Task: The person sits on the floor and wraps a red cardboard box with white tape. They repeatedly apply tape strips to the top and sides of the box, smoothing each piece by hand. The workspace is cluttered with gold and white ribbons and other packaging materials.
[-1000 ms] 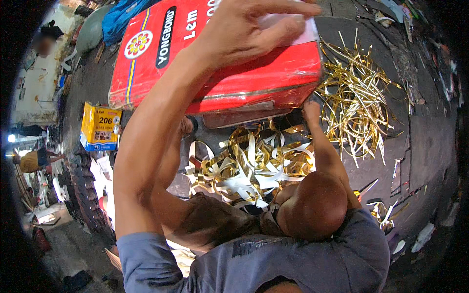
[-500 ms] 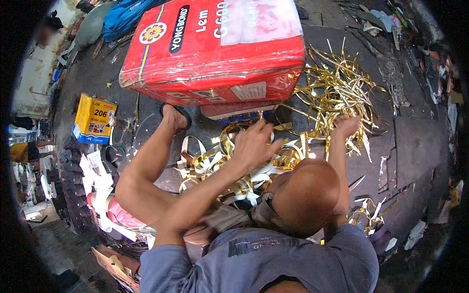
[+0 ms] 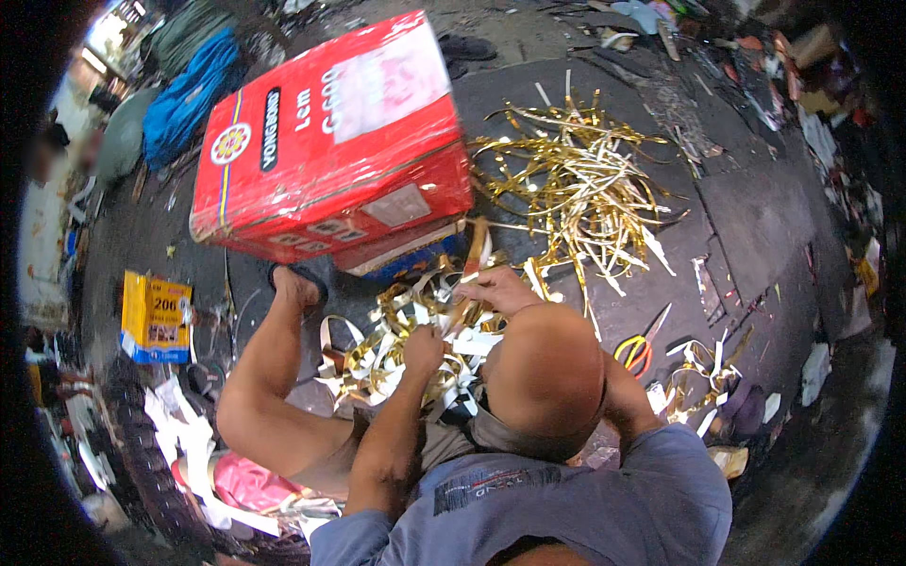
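Note:
A tangled heap of gold-and-white strips (image 3: pixel 373 363) lies between my legs. My left hand (image 3: pixel 425 347) is closed at the right part of this heap, and whatever it grips is hidden. Just above and to the right, my right hand (image 3: pixel 502 289) has its fingers pinched together on a gold strip (image 3: pixel 479 247), which rises beyond the fingertips toward the red box. Farther off to the right, a looser pile of thin gold strips (image 3: pixel 595 184) is spread on the dark floor.
A big red box (image 3: pixel 326 141) stands ahead on a smaller blue box (image 3: pixel 406 257). Scissors with yellow-and-red handles (image 3: pixel 637 354) lie at my right, near more strip scraps (image 3: pixel 703 377). A yellow-and-blue carton (image 3: pixel 156 316) stands at left. A pink roll (image 3: pixel 250 481) lies by my left leg.
My right hand has come from the far gold pile to the near heap and now pinches a strip. My left hand has drawn back toward me and closed. The view has shifted, uncovering the scissors.

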Demonstrator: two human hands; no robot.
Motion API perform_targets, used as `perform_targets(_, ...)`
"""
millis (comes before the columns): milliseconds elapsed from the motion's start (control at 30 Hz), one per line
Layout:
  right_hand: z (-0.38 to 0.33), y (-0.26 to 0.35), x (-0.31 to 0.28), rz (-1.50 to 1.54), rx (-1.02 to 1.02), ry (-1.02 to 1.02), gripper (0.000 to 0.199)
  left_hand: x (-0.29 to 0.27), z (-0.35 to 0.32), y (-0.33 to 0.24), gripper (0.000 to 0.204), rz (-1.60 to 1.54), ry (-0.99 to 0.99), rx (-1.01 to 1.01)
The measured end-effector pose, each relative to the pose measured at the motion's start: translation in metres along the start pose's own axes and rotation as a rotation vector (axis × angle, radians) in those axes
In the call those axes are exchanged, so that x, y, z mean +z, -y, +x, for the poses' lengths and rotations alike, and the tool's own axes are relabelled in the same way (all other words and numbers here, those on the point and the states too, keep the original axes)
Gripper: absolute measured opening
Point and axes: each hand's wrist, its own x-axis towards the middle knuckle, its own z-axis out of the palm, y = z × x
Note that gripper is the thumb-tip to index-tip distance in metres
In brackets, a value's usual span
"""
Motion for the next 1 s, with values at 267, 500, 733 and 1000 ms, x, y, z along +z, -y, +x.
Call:
perform_targets(267, -0.039, 0.195, -0.068, 0.503, -0.480, 0.186, 0.037, -0.012, 0.021, 0.032, 0.044, 0.195, 0.413, -0.104)
perform_targets(500, -0.052, 0.250, -0.058, -0.510, -0.312, 0.092, 0.037, -0.241, -0.032, -0.190, 0.022, -0.154, -0.655, 0.685)
perform_targets(733, -0.032, 0.270, -0.019, -0.390, -0.564, 0.431, 0.033, -0.344, -0.046, -0.212, 0.081, -0.173, -0.618, 0.767)
perform_targets(1000, -0.029, 0.263, -0.038, -0.225, -0.563, 0.103, 0.020, -0.495, -0.100, -0.159, 0.027, 0.013, -0.406, 0.314)
